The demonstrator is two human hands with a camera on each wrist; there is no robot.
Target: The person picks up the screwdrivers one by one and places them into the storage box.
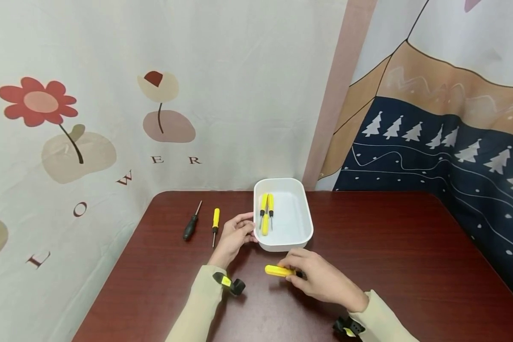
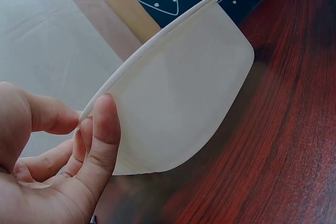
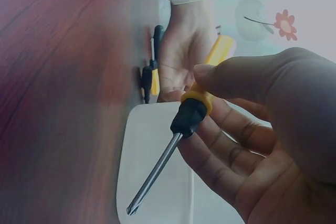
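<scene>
A white plastic box (image 1: 292, 213) stands at the back middle of the table, with several yellow-handled screwdrivers (image 1: 265, 224) lying along its left side. My left hand (image 1: 236, 237) grips the box's left rim; in the left wrist view the thumb and fingers pinch the rim (image 2: 152, 47). In front of the box, my right hand (image 1: 314, 275) holds a screwdriver (image 1: 278, 270) by its yellow handle. The right wrist view shows this screwdriver's black collar (image 3: 190, 116) and bare metal shaft (image 3: 155, 174) with a cross-shaped tip, the thumb and fingers pinching its handle.
Left of the box lie a black screwdriver (image 1: 191, 227) and a yellow-handled screwdriver (image 1: 215, 223). The dark red wooden table (image 1: 389, 247) runs back to a printed curtain (image 1: 239, 95). Black cameras (image 1: 238, 287) are strapped to both wrists.
</scene>
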